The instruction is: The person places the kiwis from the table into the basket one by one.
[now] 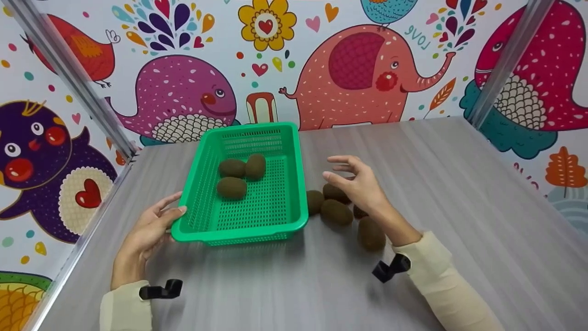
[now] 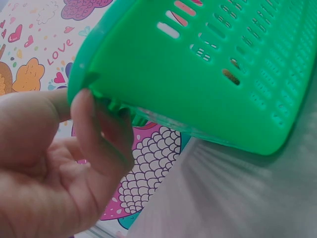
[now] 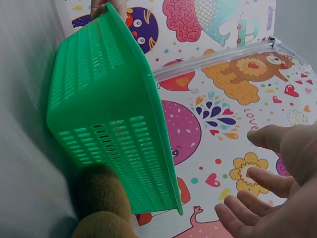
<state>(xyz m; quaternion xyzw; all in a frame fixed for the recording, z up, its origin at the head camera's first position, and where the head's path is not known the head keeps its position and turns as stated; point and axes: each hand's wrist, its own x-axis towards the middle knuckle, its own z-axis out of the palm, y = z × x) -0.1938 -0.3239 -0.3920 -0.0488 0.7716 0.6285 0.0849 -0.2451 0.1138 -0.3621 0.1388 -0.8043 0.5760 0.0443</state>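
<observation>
A green plastic basket point(image 1: 248, 233) with perforated walls stands left of centre in the head view. Three brown kiwifruit point(image 1: 231, 188) lie inside it toward the left. My left hand point(image 1: 149, 227) pinches the basket's near-left rim; in the left wrist view the thumb and fingers close around the rim. To the right of the basket, my right hand point(image 1: 363, 186) hovers with fingers spread and nothing held. Beneath and beside that hand lie several loose kiwifruit point(image 1: 336, 212), some partly hidden by it. In the right wrist view, two kiwifruit point(image 3: 103, 191) show close by the basket wall.
The grey wood-grain tabletop point(image 1: 459, 197) extends around the basket and fruit. Behind it rises a wall panel point(image 1: 271, 92) printed with cartoon animals. Metal frame posts stand at the left point(image 1: 82, 78) and right point(image 1: 510, 64). A black bracket is fixed at each wrist.
</observation>
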